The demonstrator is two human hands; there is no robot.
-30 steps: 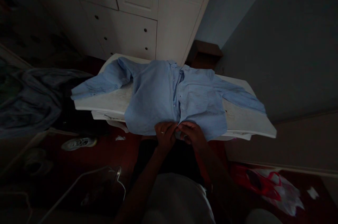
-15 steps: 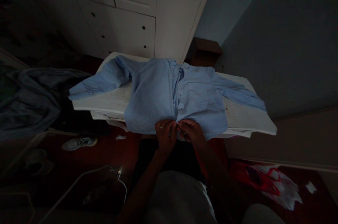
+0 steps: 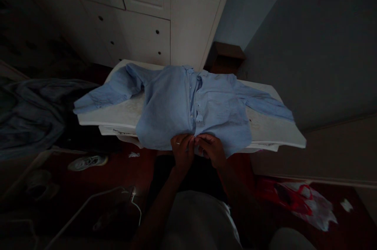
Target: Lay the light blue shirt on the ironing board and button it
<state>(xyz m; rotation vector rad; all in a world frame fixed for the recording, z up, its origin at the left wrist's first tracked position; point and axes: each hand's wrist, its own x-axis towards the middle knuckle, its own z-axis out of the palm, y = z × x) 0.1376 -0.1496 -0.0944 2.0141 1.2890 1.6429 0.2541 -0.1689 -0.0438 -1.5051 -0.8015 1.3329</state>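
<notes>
A light blue button-up shirt (image 3: 166,103) lies spread on a white table (image 3: 266,122), collar at the far side and sleeves out to both sides. Its front is open at the upper part, where the two edges lie side by side with small buttons showing. At the near hem, my left hand (image 3: 182,148) pinches one front edge of the shirt; a ring shows on a finger. My right hand (image 3: 212,148) pinches the other edge right beside it, fingertips touching or nearly so. Whatever button lies between the fingertips is too small to make out.
A white wardrobe with drawers (image 3: 138,34) stands behind the table, with a small brown wooden box-like stand (image 3: 228,53) beside it. Dark cloth (image 3: 32,112) hangs at the left. On the red floor are a shoe (image 3: 86,162), a white cable (image 3: 88,203) and a red-and-white plastic bag (image 3: 313,205).
The whole view has shifted slightly, so everything sits a little further left. Both hands stay pinched at the shirt's hem, with only small finger movement.
</notes>
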